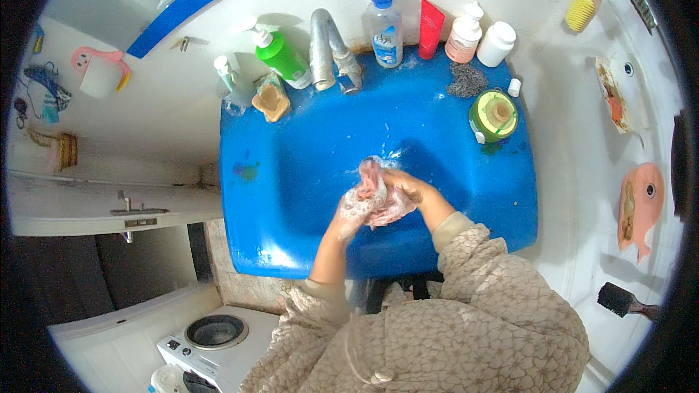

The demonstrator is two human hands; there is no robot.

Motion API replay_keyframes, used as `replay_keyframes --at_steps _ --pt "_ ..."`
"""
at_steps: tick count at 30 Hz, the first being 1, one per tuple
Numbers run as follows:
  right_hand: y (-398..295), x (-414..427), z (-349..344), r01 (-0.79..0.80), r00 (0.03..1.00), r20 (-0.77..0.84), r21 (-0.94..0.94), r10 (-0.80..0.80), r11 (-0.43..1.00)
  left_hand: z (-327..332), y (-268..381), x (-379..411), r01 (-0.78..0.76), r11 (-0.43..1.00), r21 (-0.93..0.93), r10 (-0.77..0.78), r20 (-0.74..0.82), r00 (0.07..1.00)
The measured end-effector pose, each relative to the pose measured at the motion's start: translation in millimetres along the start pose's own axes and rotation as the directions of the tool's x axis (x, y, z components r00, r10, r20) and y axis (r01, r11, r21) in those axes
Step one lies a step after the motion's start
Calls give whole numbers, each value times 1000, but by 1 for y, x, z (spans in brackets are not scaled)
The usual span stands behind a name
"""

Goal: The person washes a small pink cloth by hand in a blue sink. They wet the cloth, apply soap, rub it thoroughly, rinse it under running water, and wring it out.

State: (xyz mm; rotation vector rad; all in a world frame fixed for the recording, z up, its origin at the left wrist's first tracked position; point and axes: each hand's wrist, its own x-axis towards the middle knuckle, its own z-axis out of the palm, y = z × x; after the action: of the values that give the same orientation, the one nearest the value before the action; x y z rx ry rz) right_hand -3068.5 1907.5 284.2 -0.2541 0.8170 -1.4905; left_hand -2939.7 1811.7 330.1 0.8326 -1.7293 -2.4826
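Note:
Over the basin of a blue sink (322, 136) both my hands grip a wet pink cloth (394, 208) covered in soap suds. My left hand (352, 213) is coated with white foam and presses the cloth from the left. On the other side, my right hand (407, 183) holds it with the fingers bent round its upper part. The fingertips of both hands are partly hidden by foam and cloth. A metal faucet (323, 49) stands at the sink's back edge, apart from my hands.
A green pump bottle (281, 57) and soap (271, 101) sit left of the faucet. To its right stand a clear bottle (386, 38), a red tube (431, 27) and white containers (496, 43). A steel scourer (467, 79) lies near a round green tub (493, 114).

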Motion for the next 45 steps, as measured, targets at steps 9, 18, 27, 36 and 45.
replay_keyframes --at_steps 9,18,27,36,45 --pt "-1 5 21 240 669 31 -955 -742 176 -5 -14 8 58 812 -580 -258 -267 928" --pt "46 -29 95 233 873 122 -955 -472 184 -2 -70 -6 -189 641 -744 118 -149 982" --pt "22 -16 105 436 648 94 -859 -756 267 -22 -94 18 -255 615 -746 316 -63 947" --pt "31 16 19 43 787 -326 -819 -524 573 14 -24 -3 -231 900 -370 99 -341 935" --pt "-16 -12 11 48 962 -216 -462 -165 886 5 5 -5 -436 898 60 434 -291 853"
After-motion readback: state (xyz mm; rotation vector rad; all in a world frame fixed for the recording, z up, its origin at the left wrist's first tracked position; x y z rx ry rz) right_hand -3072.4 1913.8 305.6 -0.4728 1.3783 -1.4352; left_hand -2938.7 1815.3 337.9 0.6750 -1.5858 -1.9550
